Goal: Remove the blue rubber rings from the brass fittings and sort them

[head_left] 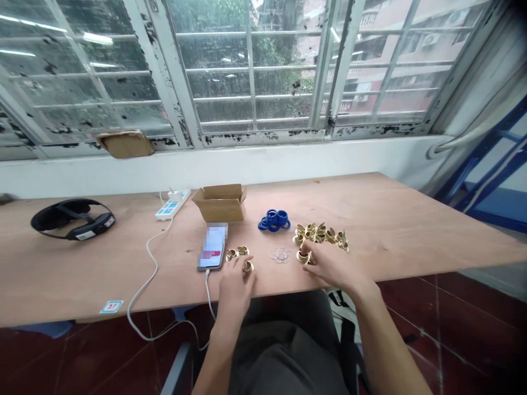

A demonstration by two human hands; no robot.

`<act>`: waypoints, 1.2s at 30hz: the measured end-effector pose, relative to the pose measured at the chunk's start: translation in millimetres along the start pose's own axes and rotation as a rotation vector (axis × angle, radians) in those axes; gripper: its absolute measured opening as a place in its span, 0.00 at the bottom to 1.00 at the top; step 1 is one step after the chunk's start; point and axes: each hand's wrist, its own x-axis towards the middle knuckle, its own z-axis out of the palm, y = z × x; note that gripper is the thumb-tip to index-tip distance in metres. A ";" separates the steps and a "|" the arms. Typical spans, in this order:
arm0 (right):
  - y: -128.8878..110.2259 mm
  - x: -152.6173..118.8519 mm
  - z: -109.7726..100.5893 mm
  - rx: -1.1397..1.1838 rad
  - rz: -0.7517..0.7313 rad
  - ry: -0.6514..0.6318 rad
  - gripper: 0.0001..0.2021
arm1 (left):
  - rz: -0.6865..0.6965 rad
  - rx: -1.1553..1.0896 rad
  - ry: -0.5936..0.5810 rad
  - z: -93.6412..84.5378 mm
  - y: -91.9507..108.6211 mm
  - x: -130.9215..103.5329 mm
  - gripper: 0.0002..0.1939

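My left hand point(235, 281) is at the table's front edge, with a gold-coloured ring-shaped metal fitting point(247, 267) between its thumb and forefinger. Just beyond its fingertips lie a few more such fittings point(242, 250). To the right, my right hand point(331, 264) has thumb and forefinger closed around another gold ring fitting point(303, 257). A pile of similar gold fittings point(315, 233) lies right behind that hand. Thin, pale wire-like rings point(280, 255) are spread between my two hands. Several blue rings point(272, 219) are heaped farther back.
A phone point(213, 247) with a charging cable point(154, 263) lies left of my left hand. Behind it stands an open cardboard box point(220, 206). A power strip point(173, 206) and a black headset point(74, 219) are farther left on the wooden table point(407, 225). Windows rise behind.
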 end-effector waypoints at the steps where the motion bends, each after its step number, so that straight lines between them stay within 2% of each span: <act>1: -2.8 -0.4 -0.8 0.010 -0.019 0.017 0.08 | -0.007 -0.020 -0.003 2.5 -2.1 0.8 0.17; 4: -12.2 -0.2 -0.7 0.058 -0.090 0.029 0.06 | -0.043 -0.130 0.016 8.0 -2.8 2.0 0.14; 7: -22.0 2.5 4.3 0.150 -0.185 0.010 0.07 | -0.110 -0.388 0.008 9.4 7.9 1.9 0.12; 12: -39.0 8.0 14.9 0.404 -0.379 -0.001 0.07 | -0.296 -1.044 -0.162 7.9 41.0 0.4 0.21; 15: -48.4 9.8 18.7 0.530 -0.424 0.030 0.01 | -0.473 -1.272 -0.204 8.1 55.5 2.2 0.24; 17: -53.1 11.1 21.2 0.574 -0.427 0.076 0.04 | -0.514 -1.319 -0.207 9.8 60.1 5.8 0.25; 24: -58.9 18.2 31.0 0.713 -0.351 0.158 0.05 | -0.413 -1.337 -0.077 26.2 60.4 20.0 0.25; 28: -59.9 16.9 31.5 0.587 -0.386 0.228 0.06 | -0.467 -1.359 -0.188 29.5 54.1 19.6 0.28; 31: -61.3 14.1 31.9 0.479 -0.427 0.217 0.05 | -0.513 -1.343 -0.293 27.4 49.0 17.5 0.33; 36: -64.9 13.9 34.6 0.313 -0.421 0.238 0.07 | -0.546 -1.329 -0.286 27.2 48.0 13.8 0.36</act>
